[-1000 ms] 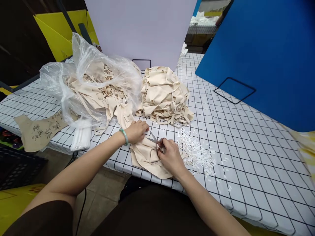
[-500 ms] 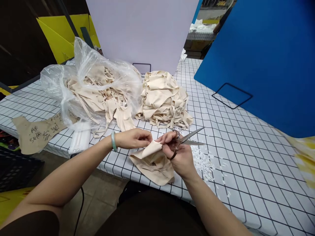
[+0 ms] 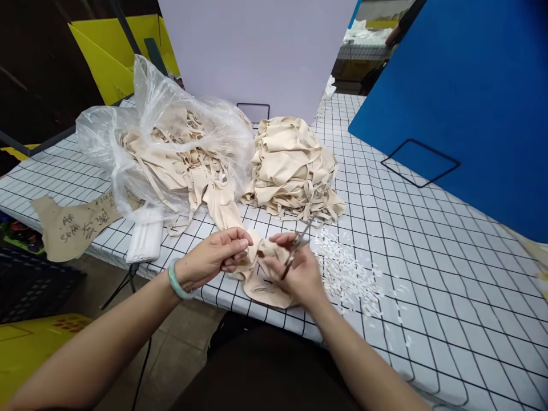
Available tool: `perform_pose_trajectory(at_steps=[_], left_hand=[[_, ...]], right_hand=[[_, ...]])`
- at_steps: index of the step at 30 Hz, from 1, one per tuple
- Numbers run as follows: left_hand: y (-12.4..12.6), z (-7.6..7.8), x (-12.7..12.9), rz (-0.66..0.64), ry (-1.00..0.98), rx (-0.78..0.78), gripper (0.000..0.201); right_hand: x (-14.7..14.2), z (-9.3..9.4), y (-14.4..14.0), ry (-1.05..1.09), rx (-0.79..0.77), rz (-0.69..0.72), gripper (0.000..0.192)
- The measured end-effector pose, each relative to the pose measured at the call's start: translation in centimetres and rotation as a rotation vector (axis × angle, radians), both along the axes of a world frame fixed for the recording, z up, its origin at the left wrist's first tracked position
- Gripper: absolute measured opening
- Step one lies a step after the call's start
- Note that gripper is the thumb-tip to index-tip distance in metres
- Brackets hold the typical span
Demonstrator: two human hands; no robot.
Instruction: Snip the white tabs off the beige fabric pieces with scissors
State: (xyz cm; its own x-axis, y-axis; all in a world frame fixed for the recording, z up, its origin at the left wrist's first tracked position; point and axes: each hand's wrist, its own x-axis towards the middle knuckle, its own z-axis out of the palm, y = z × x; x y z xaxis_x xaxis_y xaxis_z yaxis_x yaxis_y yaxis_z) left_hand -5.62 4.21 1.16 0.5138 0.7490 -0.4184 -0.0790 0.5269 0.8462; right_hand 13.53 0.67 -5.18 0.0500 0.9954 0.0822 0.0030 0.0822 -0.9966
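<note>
While the left hand [image 3: 218,255] pinches a beige fabric piece [image 3: 261,274] at the bench [image 3: 428,240] front edge, the right hand [image 3: 295,268] grips scissors [image 3: 295,251], blades over the cloth. White snippings [image 3: 346,274] lie just right; stacked fabric pile [image 3: 295,168] and plastic bag [image 3: 166,148] behind.

Near the front edge of the grid-patterned counter [image 3: 428,240], we see the left hand [image 3: 216,257] pinching a beige fabric piece [image 3: 261,274] while the right hand [image 3: 299,271] holds scissors [image 3: 295,251] against it. White clippings [image 3: 351,274] lie scattered just right of the hands. Toward the back edge we note a stack of beige pieces [image 3: 293,171] and, to its left, a clear plastic bag [image 3: 166,148] of more. A white phone [image 3: 145,240] and a handwritten paper pattern [image 3: 77,225] overhang the left edge.
</note>
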Motion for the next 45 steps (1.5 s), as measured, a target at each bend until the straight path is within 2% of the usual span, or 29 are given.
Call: perform_pose_trajectory(at_steps=[2,5,7,10,13,15,17,19,21,24,28,32,35,38,40,42,45], left_hand=[[-0.4,0.4,0.2,0.029,-0.068,-0.014,0.031],[-0.5,1.5,-0.5,0.044,-0.039,0.008,0.032],[-0.5,1.6,-1.3,0.020,0.082,0.036,0.032],[-0.7,0.9,-2.2,-0.125,0.233,0.041,0.036],[-1.2,0.0,-1.9,-0.200,0.175,0.027,0.036],[-1.5,0.0,-1.3,-0.145,0.066,0.040,0.032],[-1.7,0.4,-0.8,-0.055,-0.026,0.068,0.028],[-1.7,1.0,-0.6,0.034,-0.071,0.081,0.024],[-1.8,1.4,-0.8,0.090,-0.074,0.077,0.019],[-1.9,1.6,-1.2,0.124,-0.058,0.095,0.013],[-2.2,2.0,-1.1,0.200,-0.105,0.130,0.010],[-2.5,2.5,-1.1,0.168,-0.117,0.080,0.014],[-2.8,2.1,-1.8,0.131,0.038,0.103,0.025],[-2.8,1.2,-2.4,0.007,0.173,0.189,0.039],[-2.8,0.8,-2.3,-0.091,0.160,0.225,0.045],[-2.8,0.6,-1.5,-0.137,0.116,0.240,0.045],[-3.0,0.6,0.0,-0.171,0.041,0.202,0.040]], right_hand=[[-1.8,-1.1,-1.6,0.014,-0.034,0.044,0.038],[-3.6,-1.8,-1.3,0.011,-0.065,0.004,0.020],[-3.2,-1.3,0.2,0.080,-0.031,-0.053,0.013],[-1.4,0.1,1.8,0.129,0.037,-0.073,0.015],[-0.6,0.9,0.9,0.106,0.001,0.009,0.021],[-1.4,0.7,-0.5,0.124,-0.020,0.076,0.031],[-2.9,0.2,-1.7,0.150,-0.026,0.073,0.038],[-4.2,-0.2,-2.0,0.173,-0.026,0.028,0.039],[-4.9,-0.3,-1.6,0.195,-0.002,0.048,0.040],[-5.2,-0.4,-0.7,0.222,0.041,0.107,0.042],[-6.4,-1.2,-0.4,0.237,0.061,-0.021,0.036],[-7.6,-1.6,0.0,0.150,0.098,-0.059,0.029],[-6.7,-0.7,1.0,0.114,0.118,-0.066,0.014],[-4.0,1.0,2.2,0.120,0.129,0.019,0.014],[-2.1,2.0,2.8,0.102,0.100,0.073,0.018],[-0.7,2.7,2.9,0.086,0.067,0.082,0.021],[0.4,2.7,2.5,0.119,-0.008,0.079,0.021]])
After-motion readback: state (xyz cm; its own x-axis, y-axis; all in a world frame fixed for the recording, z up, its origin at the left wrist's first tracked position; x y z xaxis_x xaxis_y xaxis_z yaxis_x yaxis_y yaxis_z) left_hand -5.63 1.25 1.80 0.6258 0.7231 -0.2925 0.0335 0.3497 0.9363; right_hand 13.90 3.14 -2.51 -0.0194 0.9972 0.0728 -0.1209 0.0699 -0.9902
